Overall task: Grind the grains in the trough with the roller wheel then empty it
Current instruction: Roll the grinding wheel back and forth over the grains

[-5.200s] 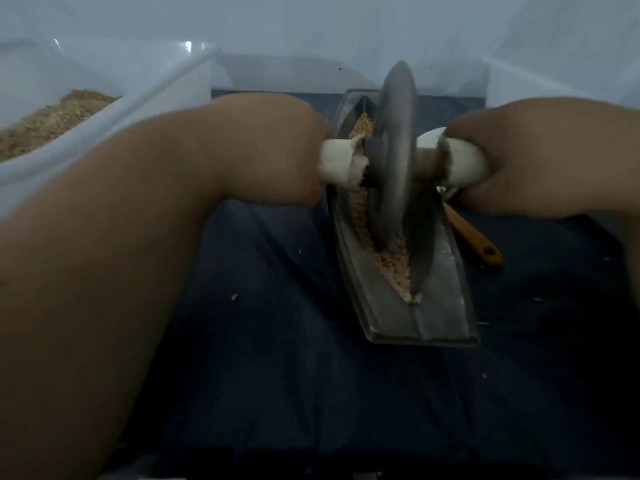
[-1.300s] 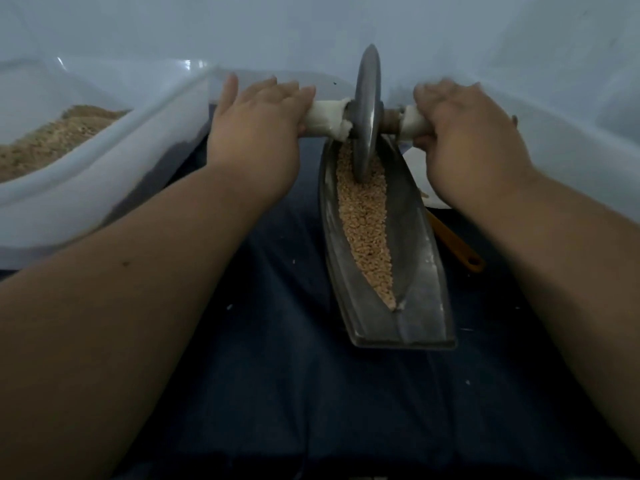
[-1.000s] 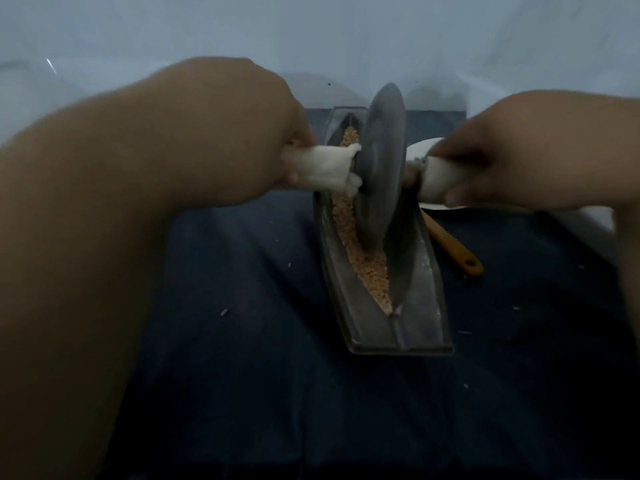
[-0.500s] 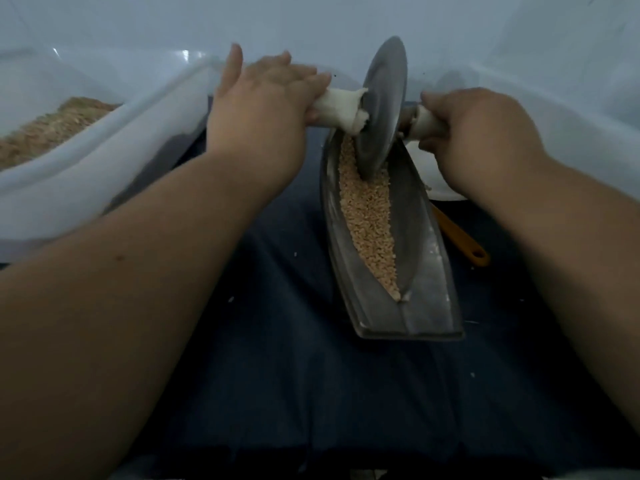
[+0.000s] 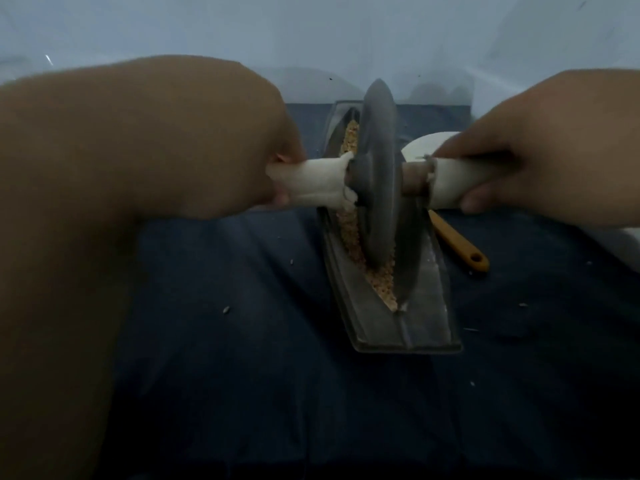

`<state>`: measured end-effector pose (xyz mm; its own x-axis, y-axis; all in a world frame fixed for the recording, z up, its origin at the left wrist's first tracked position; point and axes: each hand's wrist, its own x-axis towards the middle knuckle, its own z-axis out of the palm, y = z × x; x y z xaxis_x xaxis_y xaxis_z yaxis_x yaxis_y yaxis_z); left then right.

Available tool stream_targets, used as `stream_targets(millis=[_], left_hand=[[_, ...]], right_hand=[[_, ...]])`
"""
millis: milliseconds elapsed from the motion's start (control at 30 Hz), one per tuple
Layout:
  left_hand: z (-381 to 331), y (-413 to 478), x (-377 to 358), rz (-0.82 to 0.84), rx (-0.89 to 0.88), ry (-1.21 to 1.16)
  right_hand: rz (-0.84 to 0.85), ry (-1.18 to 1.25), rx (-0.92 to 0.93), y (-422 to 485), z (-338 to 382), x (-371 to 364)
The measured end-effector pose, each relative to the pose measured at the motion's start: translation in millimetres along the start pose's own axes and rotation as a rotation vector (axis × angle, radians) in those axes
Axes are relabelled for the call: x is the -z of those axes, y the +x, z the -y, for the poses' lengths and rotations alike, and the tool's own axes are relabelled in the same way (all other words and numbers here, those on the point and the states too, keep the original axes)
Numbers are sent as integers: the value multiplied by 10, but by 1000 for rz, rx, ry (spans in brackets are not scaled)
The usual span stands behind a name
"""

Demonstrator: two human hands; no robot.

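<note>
A long grey metal trough (image 5: 429,327) lies lengthwise on a dark blue cloth (image 5: 242,358), holding pale tan grains (image 5: 382,282). A grey metal roller wheel (image 5: 377,188) stands upright in the trough's near half, its rim down in the grains. A white-wrapped axle runs through the wheel. My left hand (image 5: 207,140) grips the left handle (image 5: 311,181). My right hand (image 5: 540,147) grips the right handle (image 5: 453,183). My left forearm fills the left of the view.
An orange handle with a hanging hole (image 5: 460,244) lies on the cloth right of the trough. A white dish (image 5: 426,143) sits behind the right handle. White walls (image 5: 311,32) close the back. Loose husks (image 5: 227,309) dot the cloth.
The wheel has rolled from the trough's far end toward me into its near half, with both hands pulled back along with it. My head has come closer, and the left tub is out of sight.
</note>
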<state>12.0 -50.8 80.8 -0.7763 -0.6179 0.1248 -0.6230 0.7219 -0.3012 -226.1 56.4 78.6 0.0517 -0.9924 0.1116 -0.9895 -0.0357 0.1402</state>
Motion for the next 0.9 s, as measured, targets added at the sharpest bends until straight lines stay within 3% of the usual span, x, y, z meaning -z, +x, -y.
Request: stream_targets(millis=[167, 267, 367, 500, 700, 900], left_hand=[[25, 41, -83, -7, 70, -127], [28, 142, -273, -142, 123, -101], [-22, 326, -462, -254, 249, -185], [-44, 529, -629, -279, 271, -181], [75, 446, -549, -248, 177, -156], [82, 74, -158, 67, -35, -199]], right_hand=[[-102, 28, -51, 85, -9, -142], [-212, 9, -110, 227, -1, -346], [-362, 168, -169, 391, -68, -506], [-455, 197, -197, 584, -46, -612], [-365, 54, -146, 522, -18, -506], [-30, 110, -11, 25, -26, -25]])
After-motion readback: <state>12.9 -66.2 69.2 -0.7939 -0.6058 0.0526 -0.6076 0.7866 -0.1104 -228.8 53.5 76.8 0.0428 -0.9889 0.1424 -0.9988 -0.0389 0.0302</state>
